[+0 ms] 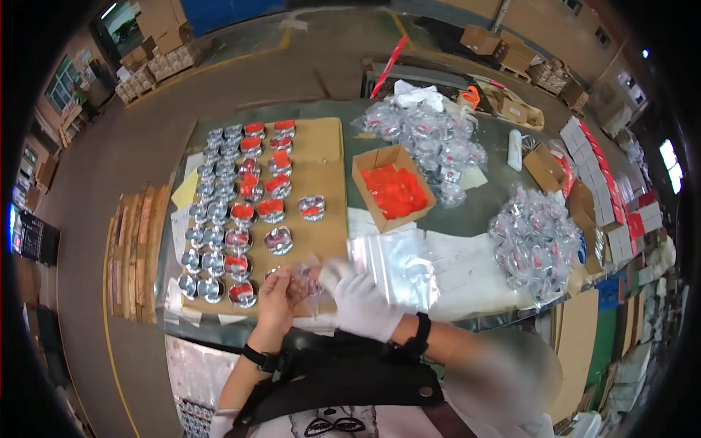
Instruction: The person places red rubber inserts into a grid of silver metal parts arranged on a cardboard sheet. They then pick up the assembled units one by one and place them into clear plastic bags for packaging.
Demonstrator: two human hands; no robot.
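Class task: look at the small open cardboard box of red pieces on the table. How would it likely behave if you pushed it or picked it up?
The cardboard box looks shallow with a flat base, so it would probably slide rather than tip. Its red pieces lie loose and uncovered, so they might shift or spill if it is tilted. The thin walls and open flaps would likely flex when gripped.

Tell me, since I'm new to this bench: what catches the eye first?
The open cardboard box of bright orange-red pieces at the table's middle stands out. Left of it, rows of shiny round metal parts cover a brown cardboard sheet. Heaps of clear bagged parts lie right.
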